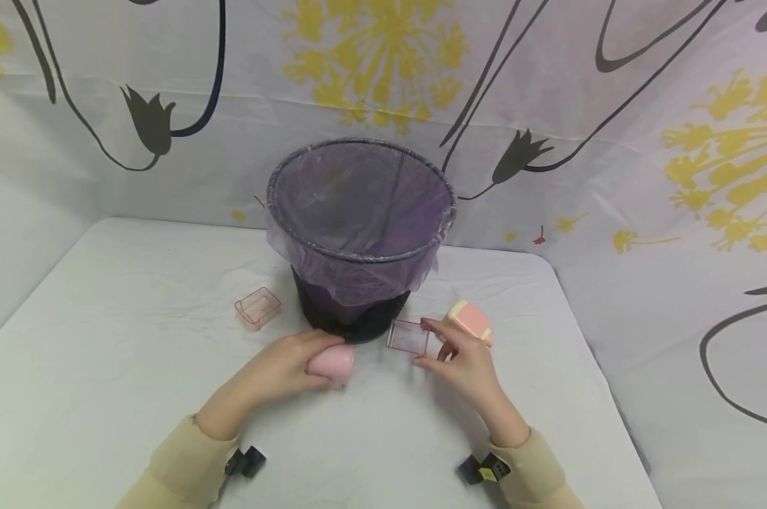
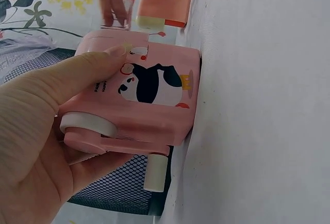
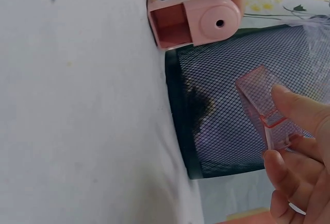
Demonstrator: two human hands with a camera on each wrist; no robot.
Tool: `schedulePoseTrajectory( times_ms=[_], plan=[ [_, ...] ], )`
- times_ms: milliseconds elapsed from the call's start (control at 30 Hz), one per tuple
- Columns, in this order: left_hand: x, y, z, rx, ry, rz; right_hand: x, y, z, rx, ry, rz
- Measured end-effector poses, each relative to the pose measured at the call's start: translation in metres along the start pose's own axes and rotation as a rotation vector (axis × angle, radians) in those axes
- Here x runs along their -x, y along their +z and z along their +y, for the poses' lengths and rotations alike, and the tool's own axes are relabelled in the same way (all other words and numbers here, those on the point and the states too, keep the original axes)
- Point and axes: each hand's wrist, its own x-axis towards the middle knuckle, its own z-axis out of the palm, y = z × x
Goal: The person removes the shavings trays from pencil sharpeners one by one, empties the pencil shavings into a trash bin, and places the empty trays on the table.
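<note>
My left hand grips a pink crank pencil sharpener with a panda print, thumb across the printed face. Its crank, with a white knob, points down in the left wrist view. In the right wrist view the sharpener's drawer slot gapes with no drawer in it, beside the round pencil hole. A clear pink shavings drawer is pinched between the thumb and fingers of my right hand, just right of the bin's base. Nothing shows inside that drawer. The two hands are apart.
A black mesh wastebasket lined with a purple bag stands behind the hands. Left of it lies a second clear pink drawer. A peach and yellow sharpener sits behind my right hand. Patterned cloth hangs around the white table.
</note>
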Motion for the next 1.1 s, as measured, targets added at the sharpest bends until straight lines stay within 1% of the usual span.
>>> schedulePoseTrajectory(
  times_ms=[233,400,533,667,933,1100],
  plan=[
    [0.000,0.001,-0.001,-0.005,-0.002,0.003,0.003,0.001,0.007,0.063,0.087,-0.062],
    [-0.001,0.001,0.000,-0.003,-0.006,0.005,0.008,0.001,0.014,0.085,0.132,-0.103],
    [0.000,0.000,0.001,-0.007,-0.007,0.008,0.010,0.002,0.018,0.097,0.141,-0.121],
    [0.000,0.001,0.001,-0.010,-0.002,0.010,0.012,0.002,0.022,0.111,0.126,-0.131],
    [0.001,0.002,-0.001,-0.011,-0.004,0.007,0.013,0.004,0.029,0.101,0.199,-0.167],
    [0.001,0.002,-0.001,-0.009,-0.003,0.010,0.013,0.006,0.035,0.120,0.206,-0.170]
  ],
)
